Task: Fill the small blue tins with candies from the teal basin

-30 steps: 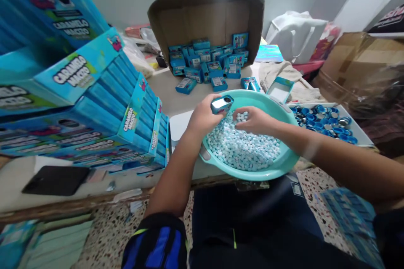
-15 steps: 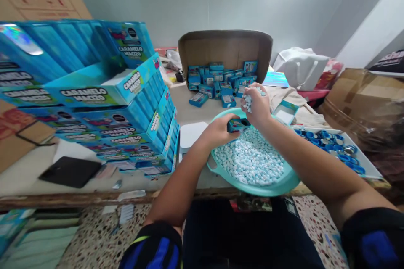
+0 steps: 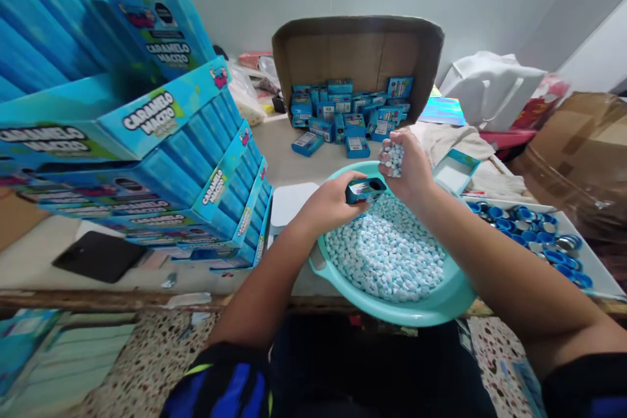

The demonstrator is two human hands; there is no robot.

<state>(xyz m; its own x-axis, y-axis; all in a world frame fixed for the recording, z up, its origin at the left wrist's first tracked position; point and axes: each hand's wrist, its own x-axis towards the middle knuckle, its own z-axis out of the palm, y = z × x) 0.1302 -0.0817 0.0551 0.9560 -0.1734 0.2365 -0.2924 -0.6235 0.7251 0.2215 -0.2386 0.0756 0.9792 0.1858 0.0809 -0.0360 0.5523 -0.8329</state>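
My left hand (image 3: 337, 201) grips a small blue candy box (image 3: 363, 190) on its side over the bowl, its dark open end facing right. Cupped around a heap of small white and pale-blue candies (image 3: 393, 160), my right hand (image 3: 407, 160) is just right of and above that box. Beneath both hands stands a turquoise bowl (image 3: 386, 315) holding a mass of loose candies (image 3: 386, 255). Behind it, an upended cardboard carton (image 3: 360, 55) has several small blue boxes (image 3: 357, 142) lying in and in front of it.
Tall stacked display boxes (image 3: 161, 124) labelled "Caramelo Macizo" rise at left. A white tray (image 3: 600, 268) of blue and silver caps lies at right, near an open small tray-like box (image 3: 455, 173). A white scale-like device (image 3: 294, 202) and a black tablet (image 3: 100, 256) rest on the table.
The view has shifted and come closer, so the stack and the bowl look larger. My left hand still holds the box, and my right hand still holds candies near its open end.
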